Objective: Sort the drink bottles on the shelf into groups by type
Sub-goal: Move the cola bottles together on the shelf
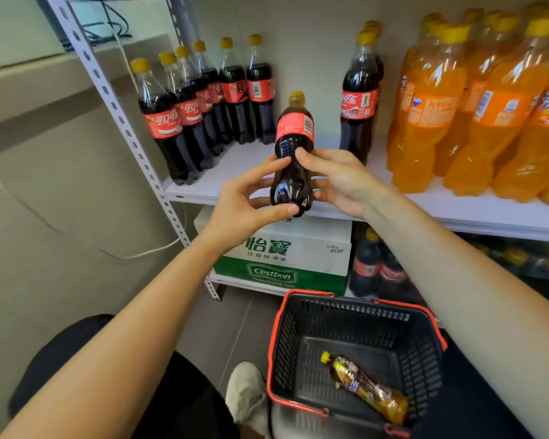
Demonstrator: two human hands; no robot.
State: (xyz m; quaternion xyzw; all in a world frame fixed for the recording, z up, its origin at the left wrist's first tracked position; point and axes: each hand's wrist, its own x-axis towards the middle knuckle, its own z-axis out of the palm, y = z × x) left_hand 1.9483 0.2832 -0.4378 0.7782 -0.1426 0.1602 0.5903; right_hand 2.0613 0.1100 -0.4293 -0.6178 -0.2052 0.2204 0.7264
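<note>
Both hands hold one cola bottle [293,153] in the air just in front of the shelf [425,202] edge, its yellow cap tipped away toward the back wall. The left hand [248,201] has its grip closed around the lower body and base, thumb under the bottom, fingers wrapped up the left side; the right hand [336,182] has its grip closed on the opposite side, thumb laid across the front below the red label. Up and to the left of the grip stands the main cluster of cola bottles [200,106], packed at the shelf's left end; just beyond and right of the grip two more cola bottles [360,96] stand apart, next to the block of orange soda bottles [463,106] that fills the right side. Between the two cola groups, directly behind the held bottle, is bare shelf. Below the right forearm a shopping basket [355,312] holds one amber drink bottle [368,386] lying on its side. The step in hand looks like placing this cola with its kind. The next move calls for tilting it upright, carrying it up and left, and setting its base down beside the cluster without knocking the neighbours, which are tall and would likely topple easily.
</note>
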